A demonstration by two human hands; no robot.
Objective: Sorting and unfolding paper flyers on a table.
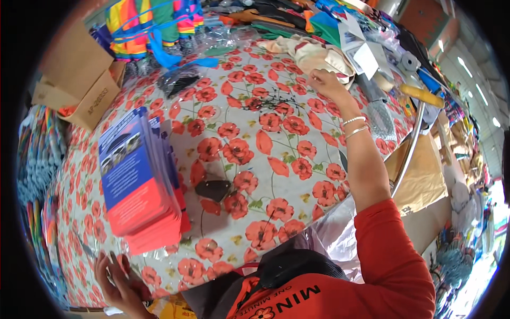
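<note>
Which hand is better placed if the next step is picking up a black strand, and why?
Probably the right hand: it is near the thin black strands, though its curled fingers may hold something. The left hand is farther off, near the lower end of the card stack.

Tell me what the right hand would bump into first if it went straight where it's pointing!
Probably the bunched beige cloth, just beyond the right hand. The picture doesn't show clearly how high the hand is, so it might pass over instead.

The stacked cards (130,175) look smooth paper, the box (77,64) matt cardboard.
</note>
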